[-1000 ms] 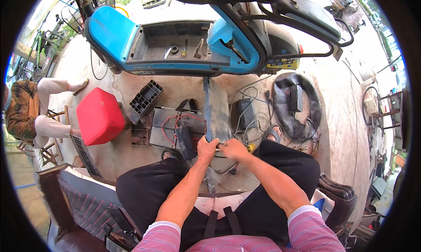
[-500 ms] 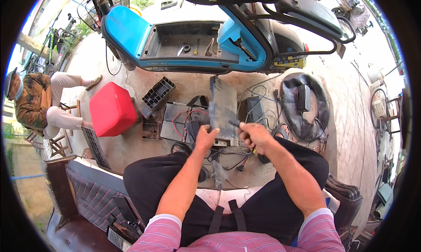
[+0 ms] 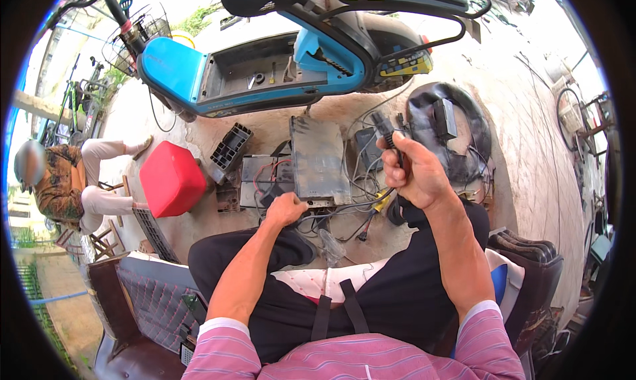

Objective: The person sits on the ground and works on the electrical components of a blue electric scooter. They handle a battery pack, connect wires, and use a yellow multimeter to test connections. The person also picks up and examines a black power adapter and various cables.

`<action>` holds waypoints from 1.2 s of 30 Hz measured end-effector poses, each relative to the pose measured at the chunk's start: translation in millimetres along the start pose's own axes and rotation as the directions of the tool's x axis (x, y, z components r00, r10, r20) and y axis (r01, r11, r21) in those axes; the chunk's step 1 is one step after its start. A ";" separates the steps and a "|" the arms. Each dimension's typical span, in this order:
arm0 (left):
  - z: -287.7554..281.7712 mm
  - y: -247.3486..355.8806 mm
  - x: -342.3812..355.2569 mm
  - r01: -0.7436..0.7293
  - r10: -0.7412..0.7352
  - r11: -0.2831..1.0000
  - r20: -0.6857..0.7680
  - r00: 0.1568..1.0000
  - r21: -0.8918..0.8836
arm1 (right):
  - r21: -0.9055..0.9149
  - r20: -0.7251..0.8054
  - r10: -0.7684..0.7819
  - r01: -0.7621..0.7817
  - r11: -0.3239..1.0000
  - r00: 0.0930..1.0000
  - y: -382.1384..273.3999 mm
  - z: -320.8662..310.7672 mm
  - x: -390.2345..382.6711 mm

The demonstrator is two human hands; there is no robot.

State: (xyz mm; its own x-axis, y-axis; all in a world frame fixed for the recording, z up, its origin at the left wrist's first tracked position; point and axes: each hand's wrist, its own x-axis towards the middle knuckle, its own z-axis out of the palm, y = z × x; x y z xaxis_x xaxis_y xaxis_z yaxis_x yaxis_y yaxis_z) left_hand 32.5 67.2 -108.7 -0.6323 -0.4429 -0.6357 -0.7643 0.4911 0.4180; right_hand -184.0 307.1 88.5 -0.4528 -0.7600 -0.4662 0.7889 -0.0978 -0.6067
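My right hand (image 3: 421, 169), fingers closed, holds up a black cable connector (image 3: 382, 124) with its cord hanging below the fist. My left hand (image 3: 286, 209) is curled at the near left corner of a dusty, flat grey case (image 3: 319, 156), and its fingers are partly hidden there. Small sockets show on the case's near edge. Left of the case sits a dark battery block (image 3: 257, 176) with red wires. Black cables (image 3: 358, 204) run between my knees, with a yellow connector (image 3: 381, 201) among them. A black charger-like box (image 3: 368, 148) lies right of the case.
A blue electric scooter (image 3: 265, 95) with its floor compartment uncovered stands across the far side, loose tools inside. A red stool (image 3: 172, 179) and a black plastic tray (image 3: 231, 148) are to the left, near a seated person (image 3: 59, 175). A black inner tube (image 3: 487, 132) lies right.
My right hand has risen to the right, lifting the connector away from the case. My left hand has shifted down and left to the case's corner. The case now lies flatter.
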 end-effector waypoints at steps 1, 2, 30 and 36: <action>2.7 -4.4 -2.3 -0.036 0.032 0.998 0.077 0.997 0.055 | 0.047 0.025 -0.028 0.027 0.999 0.999 -2.3 -7.3 -0.8; 3.0 -6.0 -6.7 -0.075 0.058 0.991 0.150 0.987 0.109 | 0.062 0.033 -0.064 0.061 0.996 0.997 -7.5 -12.8 -3.8; -106.4 153.0 -229.7 -0.022 0.718 -0.009 -0.022 0.696 -1.000 | -0.373 0.403 0.105 0.058 0.926 0.909 38.8 12.6 -24.3; -158.9 176.3 -230.4 -0.177 0.723 -0.190 -0.260 0.641 -0.966 | -0.418 0.646 0.068 0.278 0.865 0.760 52.4 46.6 -56.9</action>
State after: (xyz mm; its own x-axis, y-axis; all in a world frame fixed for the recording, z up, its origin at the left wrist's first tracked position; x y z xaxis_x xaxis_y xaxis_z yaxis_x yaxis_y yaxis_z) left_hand 23.2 136.7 214.6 -0.9903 -0.1235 0.0635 0.1345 -0.7390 0.6601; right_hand -97.6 315.3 113.2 -0.0224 -0.9995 0.0203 0.3828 -0.0273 -0.9234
